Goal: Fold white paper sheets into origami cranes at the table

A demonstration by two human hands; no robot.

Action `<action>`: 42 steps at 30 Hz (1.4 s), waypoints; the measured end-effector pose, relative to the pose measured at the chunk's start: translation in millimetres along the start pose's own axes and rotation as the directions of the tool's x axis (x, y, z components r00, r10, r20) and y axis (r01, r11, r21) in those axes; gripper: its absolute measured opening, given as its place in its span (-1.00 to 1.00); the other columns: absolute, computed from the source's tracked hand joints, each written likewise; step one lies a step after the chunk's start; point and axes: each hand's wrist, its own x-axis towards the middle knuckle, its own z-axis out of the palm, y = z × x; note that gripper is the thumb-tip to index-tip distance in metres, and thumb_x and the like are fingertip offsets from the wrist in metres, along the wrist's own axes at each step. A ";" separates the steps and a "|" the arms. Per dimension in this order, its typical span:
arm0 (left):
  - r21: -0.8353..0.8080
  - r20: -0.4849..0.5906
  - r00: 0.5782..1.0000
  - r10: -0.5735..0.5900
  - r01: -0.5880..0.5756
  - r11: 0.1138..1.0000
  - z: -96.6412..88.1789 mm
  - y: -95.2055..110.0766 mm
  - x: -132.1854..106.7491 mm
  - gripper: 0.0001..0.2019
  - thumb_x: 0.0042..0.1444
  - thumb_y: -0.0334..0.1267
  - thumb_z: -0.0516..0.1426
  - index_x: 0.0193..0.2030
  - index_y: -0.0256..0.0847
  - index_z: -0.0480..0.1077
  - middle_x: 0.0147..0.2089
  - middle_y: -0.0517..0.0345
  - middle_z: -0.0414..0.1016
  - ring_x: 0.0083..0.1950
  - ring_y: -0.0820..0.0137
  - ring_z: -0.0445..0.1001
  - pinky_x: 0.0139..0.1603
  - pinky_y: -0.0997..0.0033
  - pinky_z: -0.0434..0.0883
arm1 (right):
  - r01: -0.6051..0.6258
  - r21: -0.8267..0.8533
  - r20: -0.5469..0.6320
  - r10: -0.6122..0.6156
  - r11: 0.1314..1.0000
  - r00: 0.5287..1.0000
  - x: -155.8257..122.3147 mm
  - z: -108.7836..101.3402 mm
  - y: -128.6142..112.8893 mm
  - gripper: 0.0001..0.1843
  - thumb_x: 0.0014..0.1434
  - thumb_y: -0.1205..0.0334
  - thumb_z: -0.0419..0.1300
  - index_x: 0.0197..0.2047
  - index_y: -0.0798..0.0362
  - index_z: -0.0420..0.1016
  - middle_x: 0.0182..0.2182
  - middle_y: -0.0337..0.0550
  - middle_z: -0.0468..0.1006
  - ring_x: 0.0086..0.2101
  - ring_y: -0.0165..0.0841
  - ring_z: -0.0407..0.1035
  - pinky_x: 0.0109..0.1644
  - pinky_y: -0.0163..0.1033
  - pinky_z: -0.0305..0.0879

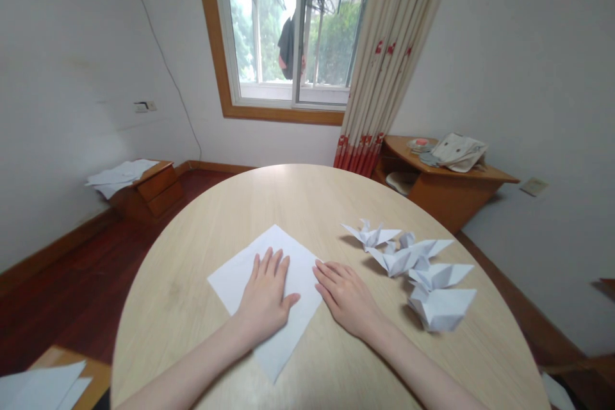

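Head view, nearest first: both forearms enter from the bottom edge, cut off above the wrists. At the lower left corner, loose white sheets (38,387) lie on a wooden surface, only partly in frame. The left hand (266,298) lies open and flat, palm down, on a white sheet of paper (230,282) that sits cornerwise on the round table (298,198); the hand hides the sheet's middle. The right hand (346,295), also open and flat, rests at the sheet's right corner, fingertips touching its edge. To the right stand folded paper birds (413,256), crowded together so their count is hard to tell. Farther off, a low cabinet (154,189) holds papers (120,174), and a corner shelf (446,189) carries a bag (461,150). Beyond, a curtain (384,57) overlaps the window (293,25), where a dark garment (287,48) hangs outside.
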 end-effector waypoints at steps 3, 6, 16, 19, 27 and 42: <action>0.021 -0.008 1.000 -0.026 0.026 0.999 1.3 -1.4 1.0 -0.44 0.18 -0.16 0.06 0.29 -0.35 0.14 0.37 -0.22 0.12 0.42 -0.03 -0.05 0.36 -0.13 -0.04 | -0.002 0.000 -0.003 0.002 1.000 1.000 -0.2 -0.9 0.5 -0.63 0.31 0.32 0.00 0.13 0.08 0.45 0.07 0.07 0.51 0.03 -0.06 0.37 0.06 0.12 0.32; 0.051 -0.011 0.998 -0.061 0.061 0.997 2.9 -1.0 1.7 -0.48 0.21 -0.19 0.03 0.28 -0.36 0.17 0.36 -0.23 0.15 0.41 -0.04 -0.01 0.35 -0.11 0.01 | -0.004 -0.022 0.016 0.004 1.000 1.000 0.4 -1.9 0.4 -0.63 0.30 0.33 0.01 0.12 0.11 0.46 0.07 0.06 0.51 0.03 -0.04 0.37 0.06 0.13 0.33; 0.158 -0.007 0.990 -0.138 0.137 0.978 7.1 -4.1 6.0 -0.58 0.29 -0.38 -0.08 0.26 -0.39 0.22 0.34 -0.23 0.19 0.39 -0.06 0.02 0.34 -0.11 0.02 | 0.058 0.014 0.017 -0.058 0.998 0.998 2.2 -11.4 -4.8 -0.66 0.31 0.32 -0.01 0.02 0.11 0.53 -0.04 0.04 0.59 0.01 -0.08 0.38 0.07 0.10 0.32; 0.174 -0.015 0.989 -0.145 0.146 0.974 8.1 -5.8 6.4 -0.55 0.27 -0.45 -0.12 0.27 -0.37 0.20 0.32 -0.22 0.22 0.37 -0.02 0.10 0.34 -0.09 0.05 | 0.087 0.051 0.016 -0.088 0.995 0.996 1.7 -13.0 -6.7 -0.68 0.30 0.33 0.01 -0.03 0.13 0.55 -0.08 0.02 0.61 -0.02 -0.10 0.40 0.07 0.05 0.32; 0.128 -0.142 0.984 -0.104 0.122 0.984 25.9 -17.4 8.5 -0.54 0.26 -0.41 -0.11 0.29 -0.46 0.12 0.31 -0.30 0.22 0.33 0.07 0.19 0.30 0.04 0.18 | 0.190 0.154 -0.065 -0.182 0.970 0.981 -3.1 -11.5 -10.5 -0.72 0.27 0.36 0.04 -0.14 0.09 0.58 -0.21 -0.04 0.66 -0.10 -0.17 0.45 -0.03 -0.07 0.39; 0.096 -0.111 0.988 -0.110 0.120 0.988 36.7 -27.8 15.5 -0.44 0.31 -0.14 -0.08 0.31 -0.56 0.09 0.38 -0.43 0.02 0.41 -0.02 -0.05 0.34 -0.04 0.09 | 0.320 0.301 -0.047 -0.321 0.898 0.946 -5.6 -12.5 -21.2 -0.75 0.27 0.28 0.07 -0.14 0.09 0.59 -0.18 -0.07 0.66 -0.09 -0.20 0.46 0.00 -0.08 0.37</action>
